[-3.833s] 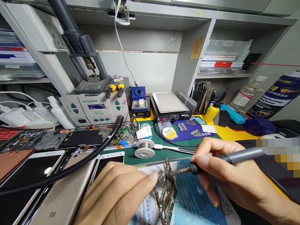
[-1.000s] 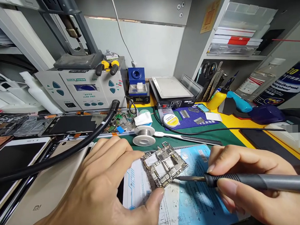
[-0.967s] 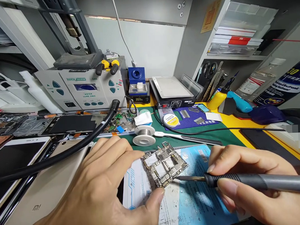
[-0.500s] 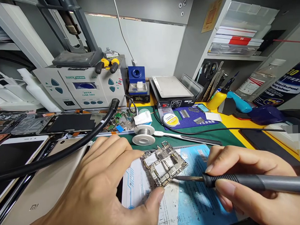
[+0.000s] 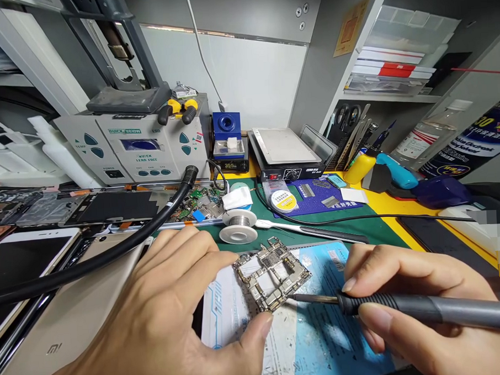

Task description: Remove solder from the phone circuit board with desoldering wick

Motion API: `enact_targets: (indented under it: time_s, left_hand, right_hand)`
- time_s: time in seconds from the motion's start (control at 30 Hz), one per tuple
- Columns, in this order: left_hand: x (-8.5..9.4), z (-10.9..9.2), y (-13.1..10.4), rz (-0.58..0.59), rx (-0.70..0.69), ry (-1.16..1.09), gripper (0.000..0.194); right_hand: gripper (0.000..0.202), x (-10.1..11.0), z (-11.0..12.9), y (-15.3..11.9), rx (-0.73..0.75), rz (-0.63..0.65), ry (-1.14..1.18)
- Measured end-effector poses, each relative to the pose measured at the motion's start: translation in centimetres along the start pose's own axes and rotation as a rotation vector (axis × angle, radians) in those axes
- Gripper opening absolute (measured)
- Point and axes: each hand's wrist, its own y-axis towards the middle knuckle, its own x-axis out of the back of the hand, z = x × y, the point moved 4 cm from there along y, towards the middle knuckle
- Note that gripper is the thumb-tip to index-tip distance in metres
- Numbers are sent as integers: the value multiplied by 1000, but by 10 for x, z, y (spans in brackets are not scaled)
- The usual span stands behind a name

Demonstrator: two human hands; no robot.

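Observation:
A small phone circuit board (image 5: 272,274) with metal shields lies nearly flat on a blue and white mat (image 5: 318,339). My left hand (image 5: 164,313) pinches its left side between fingertips and thumb. My right hand (image 5: 420,301) grips a grey soldering iron (image 5: 408,307) like a pen. The iron's thin tip touches the board's lower right edge.
A solder spool (image 5: 238,234) and a white tool (image 5: 310,232) lie just beyond the board. A thick black hose (image 5: 112,251) crosses several phones (image 5: 52,306) at left. A hot-air station (image 5: 136,154), a blue iron station (image 5: 229,149) and a heating plate (image 5: 286,158) stand behind. Bottles (image 5: 430,135) and tools fill the right.
The board, held upright 3.8 s ago, now lies flat. The iron has dropped to a low angle, its tip on the lower right edge. Over the last second almost nothing moved.

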Motion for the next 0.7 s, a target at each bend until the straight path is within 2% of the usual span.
enact_targets:
  time_s: [0.13, 0.3, 0.4, 0.53, 0.6, 0.7]
  left_hand:
    - [-1, 0, -2, 1, -8, -23, 25]
    - [-1, 2, -3, 10, -13, -25, 27]
    - [-1, 3, -3, 15, -22, -19, 28]
    - [-1, 2, -3, 8, -28, -9, 31]
    - [-1, 1, -2, 9, -31, -3, 32]
    - [-2, 2, -1, 14, -35, -5, 33]
  right_hand:
    - [15, 4, -1, 5, 107, 105, 28]
    - [19, 8, 1, 10, 220, 295, -81]
    - [15, 8, 2, 8, 203, 282, -54]
    - [16, 9, -2, 5, 74, 143, 49]
    - [16, 9, -4, 5, 69, 152, 64]
    - [17, 11, -7, 6, 141, 194, 68]
